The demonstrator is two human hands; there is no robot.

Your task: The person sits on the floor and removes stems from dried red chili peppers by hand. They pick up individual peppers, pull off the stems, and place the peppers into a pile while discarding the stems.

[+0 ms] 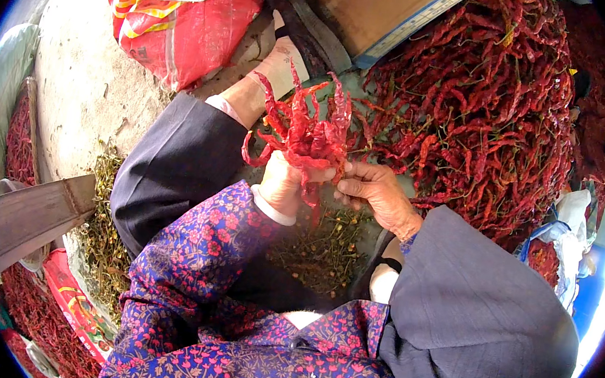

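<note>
Sitting low in a crowded workspace, we have bright light at the right edge and goods heaped on several sides. The floor [83,51] is pale, dusty and rough, its bare patch at the left. A great heap of red dried chillies [483,126] spreads at our right, beside a brown carton [385,7]; a red bag [193,43] lies ahead to the left, and a grey board [26,224] juts in below it. Loose stalks [322,253] litter the ground between our legs.

Our left hand [285,184] has its grip closed round a bunch of chillies [315,128], raised above those stalks, tips fanning away from us. Our right hand [375,192] meets the bunch's near edge, thumb and fingers drawn close — whether that grip has caught a stem we cannot tell.

The step in hand, we judge, is picking over the bunch, perhaps taking off stems. The next move calls for a steady left grip and a small, precise pinch — brittle skins could crack under a harder squeeze.
</note>
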